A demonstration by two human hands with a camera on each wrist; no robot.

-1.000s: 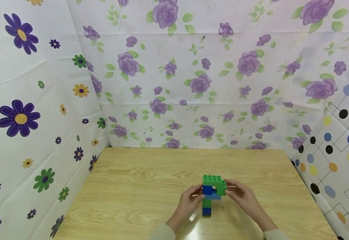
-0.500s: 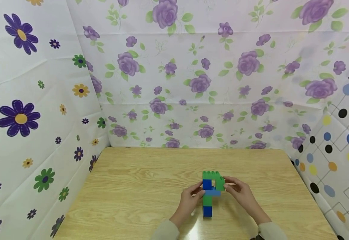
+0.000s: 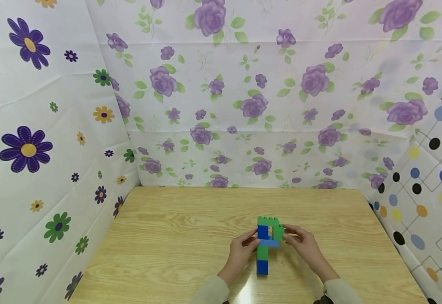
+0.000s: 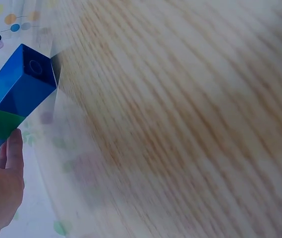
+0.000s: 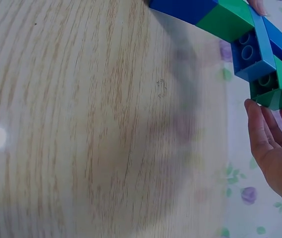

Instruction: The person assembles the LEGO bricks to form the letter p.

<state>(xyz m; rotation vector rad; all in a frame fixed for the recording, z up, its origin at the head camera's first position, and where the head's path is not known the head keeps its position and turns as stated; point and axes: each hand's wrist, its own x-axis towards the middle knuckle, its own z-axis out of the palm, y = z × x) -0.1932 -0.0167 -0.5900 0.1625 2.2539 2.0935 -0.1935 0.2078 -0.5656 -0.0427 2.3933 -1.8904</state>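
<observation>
A P-shaped stack of toy building blocks [image 3: 262, 252] is held up between both hands, its studs on top. Dark blue and green blocks make the column; a light blue block [image 5: 262, 44] and green ones form the loop. My left hand [image 3: 239, 254] pinches the column from the left at the light blue block's height. On the other side, my right hand [image 3: 305, 247] pinches the green block [image 3: 278, 232] at the loop's outer edge. The hollow underside of the lowest dark blue block [image 4: 35, 68] shows in the left wrist view, so that end is off the table.
A wood-grain table [image 3: 175, 236] lies beneath the hands. Behind it hangs a white cloth with purple roses [image 3: 221, 105]. A flower-print cloth [image 3: 34, 181] stands on the left and a dotted one [image 3: 429, 202] on the right.
Over the last second the stack has tipped so its front faces the head camera more and its top studs show less. Both hands have kept their grip and moved only slightly.
</observation>
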